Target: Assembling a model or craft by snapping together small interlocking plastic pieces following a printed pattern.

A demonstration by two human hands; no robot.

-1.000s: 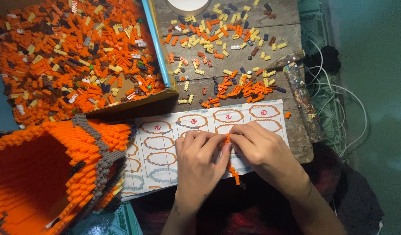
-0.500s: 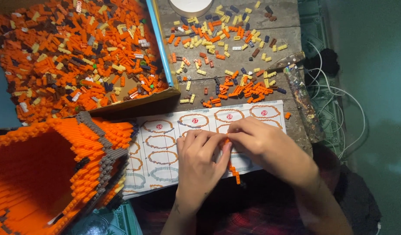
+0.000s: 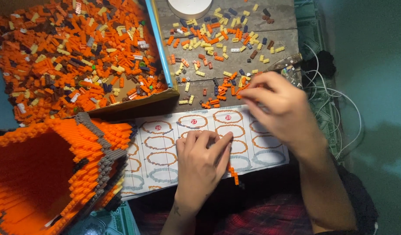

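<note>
My left hand [image 3: 202, 163] rests on a white instruction sheet [image 3: 165, 150] printed with ring diagrams, fingers closed on a short orange brick strip [image 3: 233, 175] that hangs below the fingertips. My right hand [image 3: 281, 109] has lifted off the sheet and reaches up and left, its fingertips at a cluster of loose orange bricks [image 3: 215, 102] on the wooden table [image 3: 235, 69]. I cannot tell whether it pinches a brick. A large hollow orange brick build [image 3: 48, 174] with a grey band stands at the lower left.
A blue-edged box [image 3: 163, 56] full of orange, tan and dark bricks fills the upper left. Loose tan, orange and dark bricks [image 3: 218, 35] lie scattered on the table. A white round object [image 3: 189, 6] sits at the top edge. White cables [image 3: 335, 95] trail at the right.
My right hand has left the orange strip and moved up to the loose bricks on the table. My left hand stays on the sheet with the strip.
</note>
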